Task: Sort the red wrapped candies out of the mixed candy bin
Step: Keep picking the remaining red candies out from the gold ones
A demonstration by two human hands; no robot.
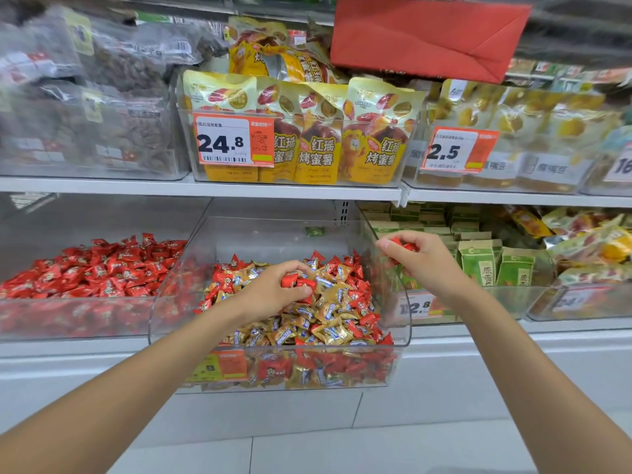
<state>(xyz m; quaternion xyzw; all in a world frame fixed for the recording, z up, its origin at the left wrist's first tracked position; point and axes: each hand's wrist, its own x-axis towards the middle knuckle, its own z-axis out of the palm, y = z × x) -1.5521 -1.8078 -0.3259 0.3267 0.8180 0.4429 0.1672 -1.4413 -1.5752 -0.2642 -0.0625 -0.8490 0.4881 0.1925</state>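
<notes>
All-red candy bin sits left; in the mixed candy bin my left hand grips red wrapped candies, my right hand clutches more above the rim; next, I'd carry both leftward

The mixed candy bin sits on the lower shelf, pulled forward of its 2 neighbours: a bin of wrapped candies to its left and a bin of boxed packs to its right. The left hand lies on the heap inside it, and the right hand is raised over its right wall. On the upper shelf behind, a bin of pouches stands directly above.
</notes>
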